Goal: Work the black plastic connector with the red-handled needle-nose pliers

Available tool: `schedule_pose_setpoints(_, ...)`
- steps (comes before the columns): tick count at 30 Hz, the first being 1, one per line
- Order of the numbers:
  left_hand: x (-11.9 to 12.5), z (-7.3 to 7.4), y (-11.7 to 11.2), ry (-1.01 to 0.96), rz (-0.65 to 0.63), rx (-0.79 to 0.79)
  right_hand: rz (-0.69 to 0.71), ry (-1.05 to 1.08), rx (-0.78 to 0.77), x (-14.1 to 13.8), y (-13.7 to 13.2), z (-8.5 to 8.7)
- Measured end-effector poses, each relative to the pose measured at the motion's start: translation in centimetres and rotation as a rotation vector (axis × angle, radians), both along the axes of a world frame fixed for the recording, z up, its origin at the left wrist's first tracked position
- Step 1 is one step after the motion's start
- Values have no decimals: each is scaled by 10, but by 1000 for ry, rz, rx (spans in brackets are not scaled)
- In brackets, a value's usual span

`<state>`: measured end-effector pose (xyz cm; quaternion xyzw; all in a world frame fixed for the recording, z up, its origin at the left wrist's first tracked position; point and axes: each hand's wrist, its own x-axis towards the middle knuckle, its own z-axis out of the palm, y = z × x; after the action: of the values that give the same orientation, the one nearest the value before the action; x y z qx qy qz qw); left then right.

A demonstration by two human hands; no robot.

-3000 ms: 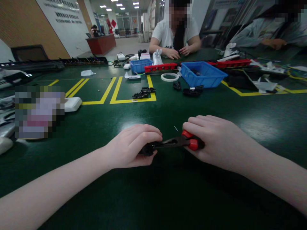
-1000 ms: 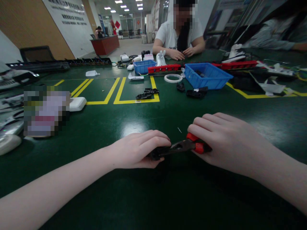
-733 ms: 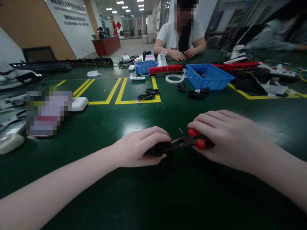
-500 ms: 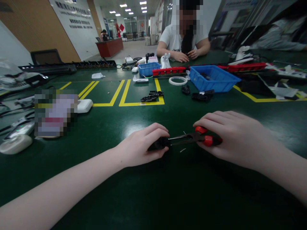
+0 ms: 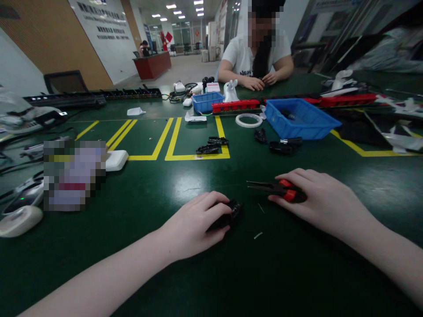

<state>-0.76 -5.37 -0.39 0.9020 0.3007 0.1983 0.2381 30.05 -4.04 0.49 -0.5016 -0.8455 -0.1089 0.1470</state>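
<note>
Red-handled needle-nose pliers [image 5: 276, 188] are gripped in my right hand [image 5: 322, 198], which is closed round the handles. Their thin jaws point left, apart from the other hand. My left hand [image 5: 201, 224] is closed on a small black plastic part [image 5: 235, 210] against the green table; fingers cover most of it. Two short pale scraps, an upper scrap [image 5: 261, 208] and a lower scrap [image 5: 258, 235], lie on the table between the hands.
Farther off are black parts [image 5: 208, 149], more black parts [image 5: 284, 145], a white tape roll [image 5: 249, 120] and a blue bin [image 5: 300, 119]. A phone [image 5: 76, 176] and white case [image 5: 116, 160] lie left. A person [image 5: 256, 61] sits opposite.
The pliers' jaws have come away from the black part; my right hand now holds them farther from it. The view has tilted slightly, so things sit lower.
</note>
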Motion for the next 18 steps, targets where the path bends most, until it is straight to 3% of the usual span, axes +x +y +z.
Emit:
schedule_pose_setpoints(10,0,7,2,39,21,-136,-2,64,-75,5,1,-11)
schedule_pose_setpoints(14,2,17,2,82,15,-150,5,47,-78,7,0,-13)
schedule_pose_setpoints(18,-20,24,-28,0,-106,-10,4,49,-114,7,0,-12)
